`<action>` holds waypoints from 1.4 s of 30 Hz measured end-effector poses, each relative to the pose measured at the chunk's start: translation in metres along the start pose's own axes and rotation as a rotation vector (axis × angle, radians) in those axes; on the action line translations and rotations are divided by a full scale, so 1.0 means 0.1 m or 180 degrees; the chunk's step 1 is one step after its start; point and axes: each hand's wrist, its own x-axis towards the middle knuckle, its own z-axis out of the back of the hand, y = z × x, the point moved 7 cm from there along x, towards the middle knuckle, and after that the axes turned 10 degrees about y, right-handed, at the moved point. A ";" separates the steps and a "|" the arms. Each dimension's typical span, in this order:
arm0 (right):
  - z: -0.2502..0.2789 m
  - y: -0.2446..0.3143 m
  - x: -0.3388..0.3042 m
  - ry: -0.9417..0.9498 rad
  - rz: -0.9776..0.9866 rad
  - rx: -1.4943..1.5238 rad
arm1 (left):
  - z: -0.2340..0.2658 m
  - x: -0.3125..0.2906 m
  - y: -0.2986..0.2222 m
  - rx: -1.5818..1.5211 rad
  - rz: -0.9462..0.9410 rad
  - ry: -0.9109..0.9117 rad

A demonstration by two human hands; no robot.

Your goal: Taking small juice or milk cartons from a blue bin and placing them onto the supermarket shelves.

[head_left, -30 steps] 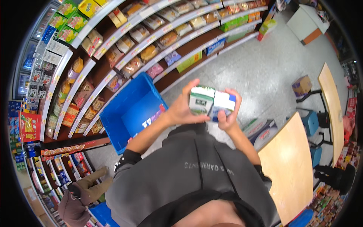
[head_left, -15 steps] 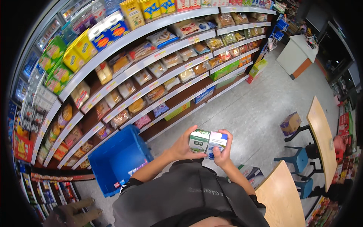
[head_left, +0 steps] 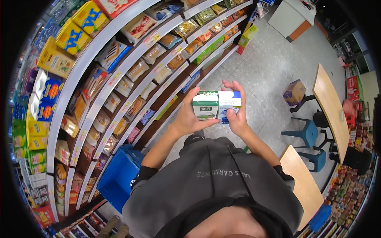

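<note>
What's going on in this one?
A person in a dark hoodie holds two small cartons side by side in front of the chest. The left hand grips the green and white carton; the right hand grips the blue and white carton. Stocked shelves curve along the left, with a blue crate by their foot.

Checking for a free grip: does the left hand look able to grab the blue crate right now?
Probably not: the left hand is taken up with the green-and-white carton. The blue crate sits to the left, beside the shelves, partly hidden behind the left sleeve.
</note>
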 end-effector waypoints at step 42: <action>4.36 -1.41 3.09 0.0159 0.0818 0.0112 | -1.59 4.63 1.30 0.3055 -0.0409 0.0108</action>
